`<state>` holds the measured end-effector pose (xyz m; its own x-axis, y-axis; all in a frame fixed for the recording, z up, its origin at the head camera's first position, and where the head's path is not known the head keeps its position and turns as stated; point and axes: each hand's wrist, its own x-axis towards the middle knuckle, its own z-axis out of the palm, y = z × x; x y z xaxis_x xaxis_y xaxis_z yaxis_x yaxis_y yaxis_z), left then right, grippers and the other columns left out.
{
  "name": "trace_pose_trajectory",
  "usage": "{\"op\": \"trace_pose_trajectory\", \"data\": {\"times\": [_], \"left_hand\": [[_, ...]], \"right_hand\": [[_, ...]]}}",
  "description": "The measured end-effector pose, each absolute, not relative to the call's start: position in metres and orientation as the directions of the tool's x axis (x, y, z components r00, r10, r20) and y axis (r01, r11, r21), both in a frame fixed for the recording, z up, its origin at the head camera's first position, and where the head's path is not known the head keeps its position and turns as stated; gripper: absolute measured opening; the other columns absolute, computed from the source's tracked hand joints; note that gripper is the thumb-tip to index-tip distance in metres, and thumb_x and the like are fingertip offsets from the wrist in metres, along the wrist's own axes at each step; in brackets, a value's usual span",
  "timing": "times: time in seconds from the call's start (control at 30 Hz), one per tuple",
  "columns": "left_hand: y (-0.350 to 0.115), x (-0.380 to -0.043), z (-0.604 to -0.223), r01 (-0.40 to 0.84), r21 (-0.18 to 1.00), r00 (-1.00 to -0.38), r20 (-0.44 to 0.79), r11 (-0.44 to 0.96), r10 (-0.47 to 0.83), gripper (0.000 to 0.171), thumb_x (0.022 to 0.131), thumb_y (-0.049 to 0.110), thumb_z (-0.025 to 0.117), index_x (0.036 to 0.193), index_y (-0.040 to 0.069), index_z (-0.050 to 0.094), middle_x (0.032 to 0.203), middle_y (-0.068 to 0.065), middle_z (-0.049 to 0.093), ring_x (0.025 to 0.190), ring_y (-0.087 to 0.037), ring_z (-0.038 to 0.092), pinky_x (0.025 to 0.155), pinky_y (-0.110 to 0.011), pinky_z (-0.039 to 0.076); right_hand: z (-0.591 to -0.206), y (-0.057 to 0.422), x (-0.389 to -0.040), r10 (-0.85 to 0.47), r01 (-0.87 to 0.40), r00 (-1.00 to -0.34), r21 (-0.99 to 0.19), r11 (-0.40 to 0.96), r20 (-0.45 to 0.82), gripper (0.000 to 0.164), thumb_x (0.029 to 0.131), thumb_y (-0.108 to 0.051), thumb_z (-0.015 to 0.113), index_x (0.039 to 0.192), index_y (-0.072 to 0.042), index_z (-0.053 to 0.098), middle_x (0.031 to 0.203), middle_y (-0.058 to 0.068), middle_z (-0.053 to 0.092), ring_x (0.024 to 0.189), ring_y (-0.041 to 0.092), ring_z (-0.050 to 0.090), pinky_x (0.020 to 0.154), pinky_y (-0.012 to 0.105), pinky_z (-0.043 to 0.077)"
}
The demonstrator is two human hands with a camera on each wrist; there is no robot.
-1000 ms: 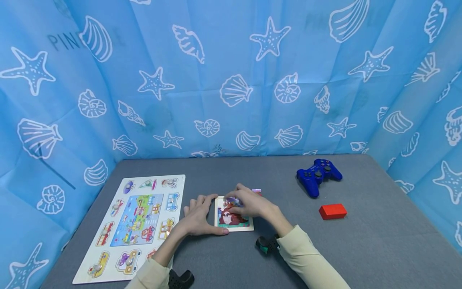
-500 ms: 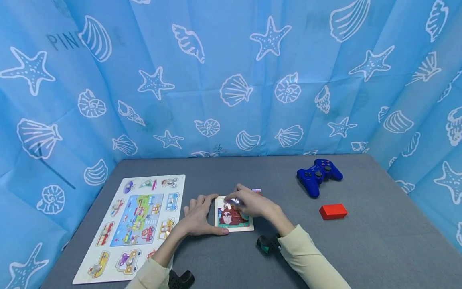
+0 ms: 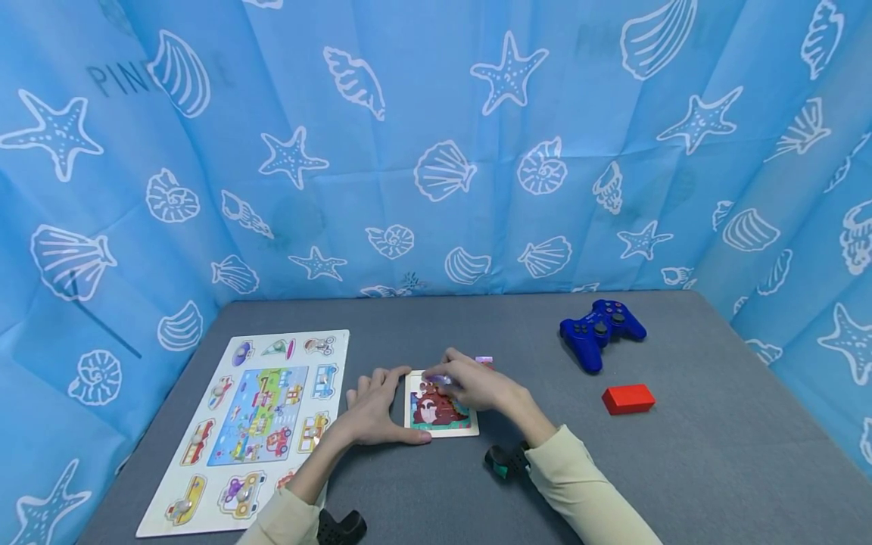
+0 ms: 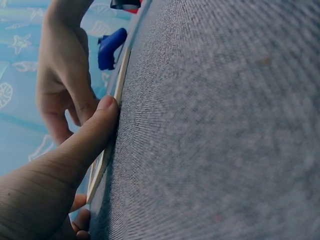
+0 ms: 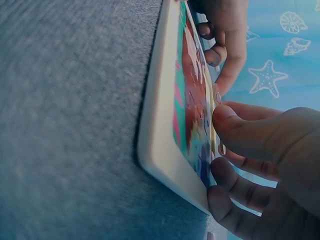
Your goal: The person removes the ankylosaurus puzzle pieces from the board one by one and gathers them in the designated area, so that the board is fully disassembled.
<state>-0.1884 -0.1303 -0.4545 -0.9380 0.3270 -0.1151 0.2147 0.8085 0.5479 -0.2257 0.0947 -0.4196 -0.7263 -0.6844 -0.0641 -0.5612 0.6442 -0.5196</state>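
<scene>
A small jigsaw puzzle tray (image 3: pixel 446 433) with a pale wooden frame lies on the table, showing a reddish-brown animal picture. My left hand (image 3: pixel 373 412) holds its left side, the thumb at the near edge and the index finger at the far corner. Over the far part of the picture, my right hand (image 3: pixel 473 384) pinches a thin puzzle piece (image 3: pixel 439 379), purplish on top. In the right wrist view that piece (image 5: pixel 216 97) shows edge-on near the right thumb, with other fingertips touching the tray's rim. The fingers hide part of the picture.
A large knobbed vehicle puzzle board (image 3: pixel 225 484) lies to the left. Just beyond the right hand is a small pink-purple piece (image 3: pixel 484 359), partly hidden. Further right are a blue game controller (image 3: pixel 601 333) and a red block (image 3: pixel 628 399). A blue shell-print curtain (image 3: pixel 436 227) surrounds the table.
My right thumb has drawn back from the picture's middle toward the fingers, and more of the brown animal shows. The left hand and the tray stay where they were.
</scene>
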Motion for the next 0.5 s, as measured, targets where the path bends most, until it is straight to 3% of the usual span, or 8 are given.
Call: {"op": "trace_pose_trajectory", "data": {"times": [0.5], "left_hand": [[-0.129, -0.188, -0.454, 0.212, 0.540, -0.941, -0.114, 0.814, 0.320, 0.116, 0.064, 0.063, 0.090, 0.157, 0.018, 0.037, 0.135, -0.015, 0.048, 0.097, -0.025, 0.034, 0.076, -0.039, 0.020]], "right_hand": [[-0.410, 0.116, -0.231, -0.665, -0.567, -0.746, -0.499, 0.655, -0.025, 0.034, 0.102, -0.012, 0.062, 0.135, -0.008, 0.066, 0.111, 0.009, 0.059, 0.086, 0.011, 0.049, 0.073, 0.024, 0.042]]}}
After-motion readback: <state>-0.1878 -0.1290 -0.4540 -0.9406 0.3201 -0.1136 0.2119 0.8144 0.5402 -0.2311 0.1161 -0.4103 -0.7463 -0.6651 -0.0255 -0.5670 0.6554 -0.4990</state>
